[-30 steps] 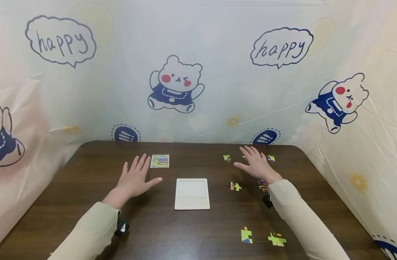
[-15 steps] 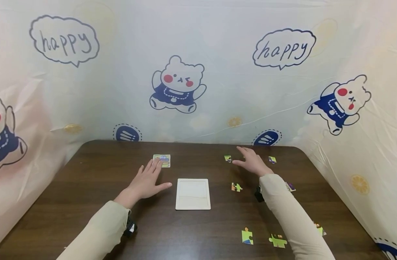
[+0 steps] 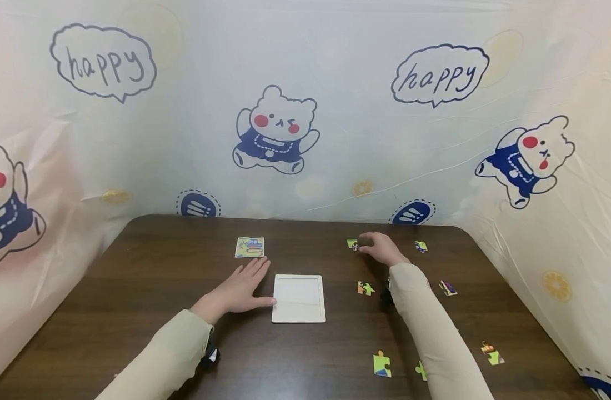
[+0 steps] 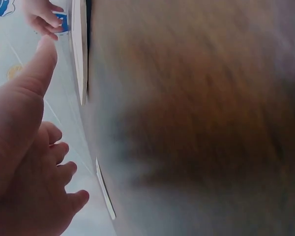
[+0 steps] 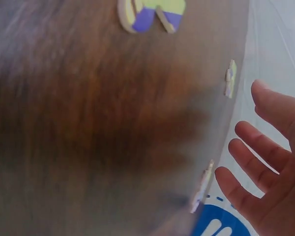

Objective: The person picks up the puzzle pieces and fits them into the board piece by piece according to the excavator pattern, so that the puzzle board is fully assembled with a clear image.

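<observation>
My left hand hovers over the table with fingers extended, its thumb tip by the left edge of a white square puzzle tray. Beyond its fingertips lies a square picture card. At the back right, my right hand has loosely bent fingers beside a green jigsaw piece. Seen from the right wrist, the thumb and fingers are apart with nothing between them. Another jigsaw piece shows near that thumb. The right hand blocks part of the table behind it in the head view.
More jigsaw pieces are scattered on the right: an orange-green one, a purple one, one at the back, and several nearer me, including a green one. My right sleeve partly covers another piece. A printed curtain surrounds the brown table.
My left hand has moved right and lower, past the card toward the tray. My right hand has shifted left and its fingers have bent; the sleeve has uncovered pieces at the right.
</observation>
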A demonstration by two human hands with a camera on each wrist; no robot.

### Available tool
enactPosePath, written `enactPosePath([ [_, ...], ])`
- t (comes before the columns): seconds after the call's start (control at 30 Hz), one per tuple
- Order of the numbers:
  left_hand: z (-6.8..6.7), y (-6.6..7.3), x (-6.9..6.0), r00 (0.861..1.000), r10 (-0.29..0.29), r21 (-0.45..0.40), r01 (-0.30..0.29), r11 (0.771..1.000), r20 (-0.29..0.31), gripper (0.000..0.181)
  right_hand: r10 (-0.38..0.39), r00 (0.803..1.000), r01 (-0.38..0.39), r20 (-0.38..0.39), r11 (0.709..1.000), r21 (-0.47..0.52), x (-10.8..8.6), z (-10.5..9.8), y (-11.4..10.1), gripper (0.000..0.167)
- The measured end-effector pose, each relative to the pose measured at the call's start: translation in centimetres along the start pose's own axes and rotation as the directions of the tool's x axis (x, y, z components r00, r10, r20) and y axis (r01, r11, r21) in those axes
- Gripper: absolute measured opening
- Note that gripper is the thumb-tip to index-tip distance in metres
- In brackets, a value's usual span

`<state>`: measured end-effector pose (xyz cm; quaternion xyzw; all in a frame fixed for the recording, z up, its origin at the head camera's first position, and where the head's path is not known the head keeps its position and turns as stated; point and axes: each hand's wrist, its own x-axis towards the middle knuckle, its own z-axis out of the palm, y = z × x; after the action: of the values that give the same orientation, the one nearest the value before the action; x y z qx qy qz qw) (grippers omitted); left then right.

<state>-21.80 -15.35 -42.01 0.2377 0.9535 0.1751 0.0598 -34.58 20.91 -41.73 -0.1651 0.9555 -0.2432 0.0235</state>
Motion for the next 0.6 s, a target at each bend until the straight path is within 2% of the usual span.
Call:
enactPosePath([
  [0.13,0.0,0.5,0.0,0.998,0.027,-0.018,-0.026,0.999,0.058,0.091,0.048,0.999,-0.048,0.007,0.999,0.022,0.3,0.5,0.1,0.036],
  [0.27,0.2,1.0,-0.1,0.994,0.038,-0.029,-0.035,0.999,0.099,0.092,0.065,0.998,-0.065,0.02,0.997,0.036,0.5,0.9,0.0,0.034],
  [0.6,0.4,1.7,-0.1,0.991,0.012,-0.022,-0.009,1.0,0.132,0.091,0.094,0.995,-0.094,0.028,0.996,0.007,1.0,1.2,-0.5,0.028],
])
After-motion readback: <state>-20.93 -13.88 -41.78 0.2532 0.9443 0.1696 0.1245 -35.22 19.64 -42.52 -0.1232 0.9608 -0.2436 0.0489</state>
